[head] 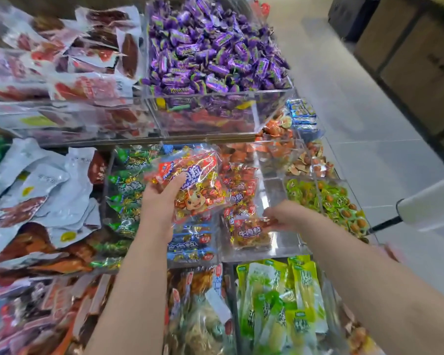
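The red bag (190, 185) at frame centre is showing white characters "肉粒". The small red pack (251, 233), just lower right of it, is reading "牛肉粒". The purple candies (210, 47) at the top are carrying a word too blurred to read.

left hand (159, 198): thumb shows on the red snack bag (195, 185), but the fingers are tucked behind it, out of sight.
right hand (280, 216): fingertips smear into the small red packet (251, 233); pinching or only touching, can't tell.
blue packets (190, 242): upper rows covered by the bag and the left wrist.
white roll (431, 206): runs off the right edge, only one end and a black handle show.
bottom-left packets (36, 316): pure motion blur, no label readable.
purple candies (215, 47): lower layers clouded behind the clear bin wall (215, 111).
cardboard boxes (408, 60): cut by top and right edges, print too faint to read.
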{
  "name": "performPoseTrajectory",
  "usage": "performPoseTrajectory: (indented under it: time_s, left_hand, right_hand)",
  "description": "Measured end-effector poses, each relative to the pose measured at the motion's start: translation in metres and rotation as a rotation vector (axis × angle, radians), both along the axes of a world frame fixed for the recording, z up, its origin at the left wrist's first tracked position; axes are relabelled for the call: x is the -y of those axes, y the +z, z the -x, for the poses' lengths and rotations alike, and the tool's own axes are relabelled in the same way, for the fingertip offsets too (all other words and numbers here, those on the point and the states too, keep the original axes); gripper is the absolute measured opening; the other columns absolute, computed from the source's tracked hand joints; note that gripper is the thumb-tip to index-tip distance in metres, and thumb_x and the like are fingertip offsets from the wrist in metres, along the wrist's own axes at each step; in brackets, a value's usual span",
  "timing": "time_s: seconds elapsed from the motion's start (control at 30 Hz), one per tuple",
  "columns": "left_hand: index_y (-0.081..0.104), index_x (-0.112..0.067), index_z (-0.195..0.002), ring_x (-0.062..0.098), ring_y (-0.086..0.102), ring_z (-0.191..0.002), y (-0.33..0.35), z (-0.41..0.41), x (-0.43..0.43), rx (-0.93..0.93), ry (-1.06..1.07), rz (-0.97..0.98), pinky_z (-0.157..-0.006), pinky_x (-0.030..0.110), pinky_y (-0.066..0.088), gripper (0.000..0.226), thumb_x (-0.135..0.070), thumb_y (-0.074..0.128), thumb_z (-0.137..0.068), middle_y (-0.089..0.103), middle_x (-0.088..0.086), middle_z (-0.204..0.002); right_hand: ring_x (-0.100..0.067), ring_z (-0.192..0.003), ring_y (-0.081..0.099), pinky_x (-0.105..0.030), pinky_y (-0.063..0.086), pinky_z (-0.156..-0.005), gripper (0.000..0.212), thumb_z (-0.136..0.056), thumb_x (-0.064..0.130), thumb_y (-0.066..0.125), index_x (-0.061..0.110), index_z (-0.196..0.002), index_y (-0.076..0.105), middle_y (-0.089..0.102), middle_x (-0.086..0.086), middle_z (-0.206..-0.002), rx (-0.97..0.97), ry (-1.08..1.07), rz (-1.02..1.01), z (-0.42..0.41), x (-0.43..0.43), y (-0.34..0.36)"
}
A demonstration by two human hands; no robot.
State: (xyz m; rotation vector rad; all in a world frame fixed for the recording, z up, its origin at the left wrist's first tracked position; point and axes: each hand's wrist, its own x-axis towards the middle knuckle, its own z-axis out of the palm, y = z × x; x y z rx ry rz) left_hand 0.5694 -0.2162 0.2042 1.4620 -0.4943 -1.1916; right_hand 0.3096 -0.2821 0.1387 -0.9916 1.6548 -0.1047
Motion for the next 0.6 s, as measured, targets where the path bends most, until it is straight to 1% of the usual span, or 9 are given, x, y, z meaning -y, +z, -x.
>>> performPoseTrajectory:
  time_s: [0.07,0.13,0.2,0.27,0.33,0.37,0.47,0.53,0.6]
  left_hand:
    - [0.06,-0.028,-0.101,0.031,0.07,-0.095,-0.001,0.003,0.002,-0.013,-0.016,0.0,-0.086,0.055,0.054,0.04,-0.041,0.079,-0.069,0.072,0.004,-0.105]
    - [0.06,-0.024,-0.107,0.033,0.07,-0.095,-0.001,0.005,0.004,-0.023,-0.01,0.003,-0.083,0.054,0.055,0.053,-0.044,0.079,-0.063,0.073,0.006,-0.105]
    - [0.059,-0.019,-0.114,0.032,0.071,-0.094,-0.003,0.006,0.005,-0.025,-0.001,0.003,-0.076,0.049,0.057,0.059,-0.043,0.079,-0.063,0.073,0.007,-0.105]
    - [0.059,-0.021,-0.112,0.03,0.072,-0.089,-0.007,0.006,0.006,-0.021,0.003,-0.002,-0.065,0.042,0.057,0.05,-0.041,0.077,-0.069,0.074,0.005,-0.103]
    - [0.06,-0.027,-0.106,0.028,0.073,-0.084,-0.009,0.006,0.008,-0.015,0.012,-0.017,-0.055,0.036,0.055,0.036,-0.038,0.076,-0.076,0.074,0.003,-0.101]
    - [0.06,-0.029,-0.103,0.027,0.073,-0.082,-0.011,0.006,0.01,-0.011,0.018,-0.03,-0.052,0.034,0.054,0.031,-0.038,0.075,-0.078,0.074,0.003,-0.1]
    - [0.059,-0.032,-0.101,0.025,0.073,-0.081,-0.013,0.009,0.013,-0.011,0.029,-0.047,-0.06,0.039,0.057,0.024,-0.036,0.073,-0.082,0.075,0.0,-0.097]
    - [0.058,-0.033,-0.099,0.024,0.074,-0.081,-0.014,0.01,0.015,-0.015,0.027,-0.051,-0.066,0.044,0.058,0.023,-0.036,0.073,-0.082,0.076,-0.003,-0.094]
    - [0.057,-0.034,-0.098,0.024,0.074,-0.08,-0.016,0.009,0.016,-0.024,0.03,-0.05,-0.066,0.045,0.059,0.022,-0.035,0.073,-0.082,0.076,-0.004,-0.092]
  right_hand:
    - [-0.016,-0.048,0.066,-0.019,0.049,-0.042,0.025,-0.089,0.024,0.064,0.0,-0.087,0.056,0.065,-0.012,-0.071,0.151,-0.217,-0.13,-0.005,0.003,-0.013]
    - [-0.009,-0.042,0.061,-0.016,0.046,-0.04,0.032,-0.089,0.034,0.062,0.003,-0.09,0.055,0.06,-0.008,-0.074,0.117,-0.103,-0.159,-0.007,0.004,-0.024]
    - [-0.006,-0.042,0.057,-0.016,0.046,-0.043,0.033,-0.084,0.032,0.069,0.005,-0.094,0.053,0.057,-0.005,-0.073,0.095,-0.021,-0.127,-0.005,0.006,-0.033]
    - [-0.008,-0.058,0.059,-0.019,0.046,-0.055,0.044,-0.077,0.031,0.077,0.007,-0.102,0.05,0.059,-0.003,-0.083,0.02,0.066,-0.047,0.001,0.009,-0.045]
    - [-0.013,-0.08,0.055,-0.022,0.042,-0.069,0.059,-0.07,0.035,0.081,0.016,-0.116,0.051,0.059,0.0,-0.1,-0.152,0.208,0.111,0.002,0.01,-0.053]
    - [-0.013,-0.081,0.055,-0.02,0.042,-0.068,0.058,-0.068,0.033,0.083,0.018,-0.114,0.053,0.059,0.003,-0.099,-0.136,0.218,0.144,0.0,0.01,-0.056]
    - [-0.008,-0.07,0.059,-0.011,0.042,-0.047,0.034,-0.068,0.019,0.084,0.023,-0.092,0.061,0.063,0.008,-0.081,0.061,0.183,0.118,-0.009,0.011,-0.06]
    - [-0.005,-0.065,0.058,-0.01,0.041,-0.044,0.034,-0.071,0.013,0.081,0.02,-0.097,0.061,0.064,0.004,-0.083,0.104,0.183,0.148,-0.011,0.009,-0.063]
    - [-0.008,-0.07,0.059,-0.013,0.044,-0.047,0.049,-0.071,0.009,0.08,0.017,-0.108,0.05,0.062,-0.003,-0.093,0.097,0.207,0.179,-0.012,0.006,-0.067]
